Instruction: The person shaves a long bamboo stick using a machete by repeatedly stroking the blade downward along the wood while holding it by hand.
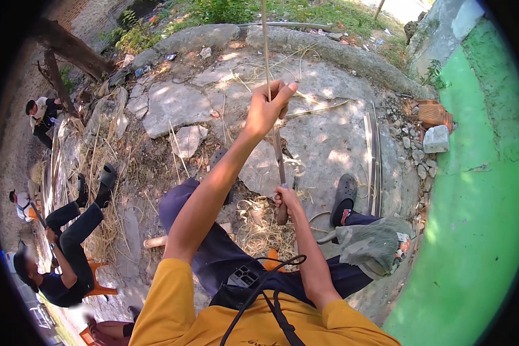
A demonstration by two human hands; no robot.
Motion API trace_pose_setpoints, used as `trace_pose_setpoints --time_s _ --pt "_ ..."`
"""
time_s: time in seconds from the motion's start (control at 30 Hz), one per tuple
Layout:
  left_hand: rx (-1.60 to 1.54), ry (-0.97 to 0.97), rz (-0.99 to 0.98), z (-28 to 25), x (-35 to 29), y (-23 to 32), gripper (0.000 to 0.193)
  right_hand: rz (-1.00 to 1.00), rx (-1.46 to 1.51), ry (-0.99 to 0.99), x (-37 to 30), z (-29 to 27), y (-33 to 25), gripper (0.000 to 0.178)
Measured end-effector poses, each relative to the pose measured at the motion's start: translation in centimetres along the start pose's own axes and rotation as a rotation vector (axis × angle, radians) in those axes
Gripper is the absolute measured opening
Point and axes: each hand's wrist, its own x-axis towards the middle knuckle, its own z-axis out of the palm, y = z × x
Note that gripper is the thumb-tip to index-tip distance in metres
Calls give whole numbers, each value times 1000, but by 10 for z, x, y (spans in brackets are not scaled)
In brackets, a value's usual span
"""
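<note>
My left hand [269, 108] is raised in front of me, its fingers closed round a long thin strip [265, 43], which looks like bamboo and runs up past the top edge. Lower down, my right hand [286, 198] grips a knife by its brown handle. The narrow dark blade [278, 151] points up toward my left hand; whether its edge touches the strip is hidden by my fingers. Pale curled shavings [259, 225] lie heaped on the ground between my legs.
Long strips [373, 161] lie on the cracked concrete to the right, near a green wall [467, 230]. A grey cloth [369, 245] covers my right knee. A brick [434, 114] and a pale block [436, 139] stand by the wall. Several people sit at the left.
</note>
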Motion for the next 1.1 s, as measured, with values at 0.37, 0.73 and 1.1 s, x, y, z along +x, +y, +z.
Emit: trace_pose_setpoints --time_s 0.37,0.73,1.1 --pt "147 -71 140 -3 4 -5 27 -59 -207 52 -7 -1 27 15" --pt "-134 -3 98 -17 18 1 46 -84 -332 140 -2 -10 41 19" --pt "-13 171 158 -11 23 -9 50 -479 -217 155 -38 40 -29 12"
